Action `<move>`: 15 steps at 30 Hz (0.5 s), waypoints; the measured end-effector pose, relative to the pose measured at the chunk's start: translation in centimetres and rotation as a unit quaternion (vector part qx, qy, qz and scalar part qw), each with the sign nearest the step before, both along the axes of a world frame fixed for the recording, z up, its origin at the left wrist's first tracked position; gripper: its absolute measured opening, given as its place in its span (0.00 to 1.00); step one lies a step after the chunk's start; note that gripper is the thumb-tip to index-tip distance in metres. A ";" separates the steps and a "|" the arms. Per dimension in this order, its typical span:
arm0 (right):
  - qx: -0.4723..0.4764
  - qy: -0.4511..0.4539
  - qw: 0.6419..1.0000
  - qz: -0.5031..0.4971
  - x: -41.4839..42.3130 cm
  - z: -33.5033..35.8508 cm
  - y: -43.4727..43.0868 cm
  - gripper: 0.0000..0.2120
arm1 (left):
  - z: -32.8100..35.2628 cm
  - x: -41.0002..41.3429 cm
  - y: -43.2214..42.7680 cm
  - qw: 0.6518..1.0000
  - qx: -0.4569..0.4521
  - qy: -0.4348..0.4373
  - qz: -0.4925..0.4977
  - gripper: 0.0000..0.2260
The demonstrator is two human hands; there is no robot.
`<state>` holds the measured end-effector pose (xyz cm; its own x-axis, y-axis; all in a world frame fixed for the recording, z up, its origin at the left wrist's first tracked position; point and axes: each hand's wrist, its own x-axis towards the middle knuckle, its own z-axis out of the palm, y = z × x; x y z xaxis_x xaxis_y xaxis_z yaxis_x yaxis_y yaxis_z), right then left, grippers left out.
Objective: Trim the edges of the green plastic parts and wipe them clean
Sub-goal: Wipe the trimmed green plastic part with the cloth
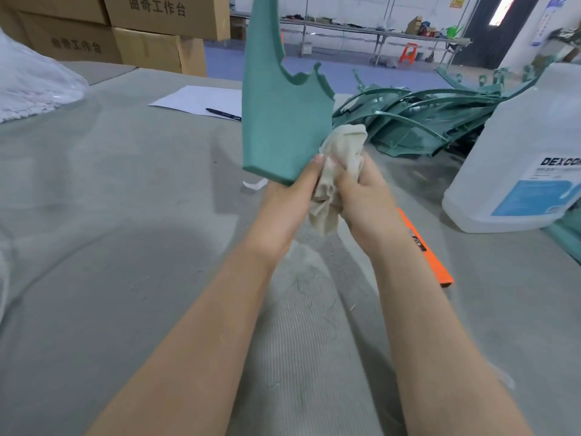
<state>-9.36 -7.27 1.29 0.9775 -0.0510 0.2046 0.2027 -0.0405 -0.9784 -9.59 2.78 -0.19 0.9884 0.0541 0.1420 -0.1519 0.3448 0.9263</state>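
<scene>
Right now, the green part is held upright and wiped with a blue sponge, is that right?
Not quite. The head view shows the green part held upright, but it is being wiped with a crumpled beige cloth, not a blue sponge.

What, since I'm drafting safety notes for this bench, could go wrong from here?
1. The left hand grips the tall part only at its bottom corner; the right hand rubbing with the rag could twist it loose.
2. The orange cutter lies under the right forearm, which may catch it.
3. The jug stands close on the right and might get knocked.
</scene>
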 end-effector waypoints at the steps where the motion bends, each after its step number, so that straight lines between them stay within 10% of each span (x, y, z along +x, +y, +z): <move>1: -0.025 -0.018 1.000 -0.007 -0.1 -0.2 0.4 0.05 | 0.0 0.1 0.1 1.000 -0.008 -0.001 -0.008 0.11; 8: -0.046 -0.026 0.975 -0.216 1.0 -0.8 -1.0 0.13 | -0.3 -0.6 -1.0 0.995 0.003 0.020 -0.096 0.05; 15: 0.288 0.126 0.949 -0.015 0.2 -0.5 -1.5 0.11 | 0.5 -0.9 -1.1 0.989 -0.096 0.018 -0.114 0.09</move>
<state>-9.12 -8.76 0.81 0.9880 -0.1132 -0.1049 -0.0324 0.5129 -0.8579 -10.47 1.64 0.29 0.9822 -0.1484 0.1153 -0.0181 0.5358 0.8442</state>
